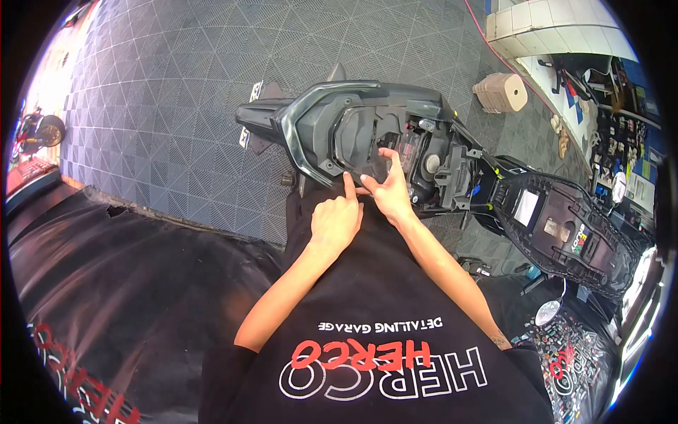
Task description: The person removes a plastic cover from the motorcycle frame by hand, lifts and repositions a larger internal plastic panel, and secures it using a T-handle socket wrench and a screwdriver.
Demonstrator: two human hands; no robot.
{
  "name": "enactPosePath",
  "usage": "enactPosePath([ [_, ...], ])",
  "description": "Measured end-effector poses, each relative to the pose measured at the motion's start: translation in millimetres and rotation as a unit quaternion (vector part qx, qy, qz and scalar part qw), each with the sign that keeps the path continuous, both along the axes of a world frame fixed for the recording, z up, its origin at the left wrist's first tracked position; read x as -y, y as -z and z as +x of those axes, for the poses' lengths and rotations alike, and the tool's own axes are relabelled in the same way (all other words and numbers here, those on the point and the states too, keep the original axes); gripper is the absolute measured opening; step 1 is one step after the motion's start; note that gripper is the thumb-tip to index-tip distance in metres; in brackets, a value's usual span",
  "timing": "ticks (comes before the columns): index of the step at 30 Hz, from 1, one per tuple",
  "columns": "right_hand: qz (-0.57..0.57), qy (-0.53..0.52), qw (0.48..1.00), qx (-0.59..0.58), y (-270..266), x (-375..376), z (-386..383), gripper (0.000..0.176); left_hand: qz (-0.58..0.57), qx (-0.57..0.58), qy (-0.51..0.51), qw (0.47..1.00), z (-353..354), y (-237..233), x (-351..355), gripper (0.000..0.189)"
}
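Note:
Both hands are at the rear of a scooter whose seat is tipped up, over its black plastic tail section [353, 134]. My left hand [335, 218] has its index finger stretched out, the tip at the near edge of the tail trim by the grab rail [307, 159]; its other fingers are curled. Beside it, my right hand [390, 191] spreads thumb and index finger apart over the dark plastic by the opened bay. Nothing shows between those fingers. A round light-coloured cap [432, 164] sits in the bay to the right.
The upturned seat [558, 222] shows its underside, with a label and a sticker. A beige stool [500, 93] stands beyond the scooter on grey tiled flooring [176, 92]. Black sheeting [127, 283] covers a surface at lower left. Tools hang on the right wall [625, 141].

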State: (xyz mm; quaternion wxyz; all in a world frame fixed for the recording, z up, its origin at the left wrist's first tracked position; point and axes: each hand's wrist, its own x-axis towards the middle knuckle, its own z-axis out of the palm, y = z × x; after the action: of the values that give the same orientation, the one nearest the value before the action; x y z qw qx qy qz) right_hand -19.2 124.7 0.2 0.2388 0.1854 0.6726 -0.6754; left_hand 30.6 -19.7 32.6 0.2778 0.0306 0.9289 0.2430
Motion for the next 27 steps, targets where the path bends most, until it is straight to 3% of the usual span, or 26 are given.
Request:
enactPosePath([
  [5,0.091,-0.122,0.987,-0.059,11,-18,-12,0.065,0.012,0.021,-0.004,1.000,0,1,1,0.075],
  [9,0.101,-0.128,0.984,-0.069,11,-19,-8,0.068,0.006,0.039,-0.036,0.999,-7,-8,6,0.075],
  [12,0.107,-0.146,0.980,-0.084,8,-21,-11,0.067,-0.013,0.021,-0.054,0.998,-14,-13,14,0.063],
  [16,0.132,-0.248,0.950,-0.133,9,-37,-29,0.068,0.016,-0.131,-0.064,0.989,-22,-13,22,0.032],
  [19,0.143,-0.255,0.951,-0.102,6,-39,-29,0.070,-0.004,-0.254,0.030,0.967,-38,-4,23,0.028],
  [22,0.163,-0.181,0.927,-0.287,39,-44,-13,0.076,-0.003,-0.248,0.109,0.963,-57,6,17,0.029],
  [25,0.045,-0.164,0.975,-0.141,37,-68,-15,0.082,-0.008,-0.222,0.129,0.966,-67,12,13,0.037],
  [27,0.069,-0.211,0.970,-0.099,31,-81,-10,0.084,-0.010,-0.212,0.121,0.970,-66,13,11,0.040],
])
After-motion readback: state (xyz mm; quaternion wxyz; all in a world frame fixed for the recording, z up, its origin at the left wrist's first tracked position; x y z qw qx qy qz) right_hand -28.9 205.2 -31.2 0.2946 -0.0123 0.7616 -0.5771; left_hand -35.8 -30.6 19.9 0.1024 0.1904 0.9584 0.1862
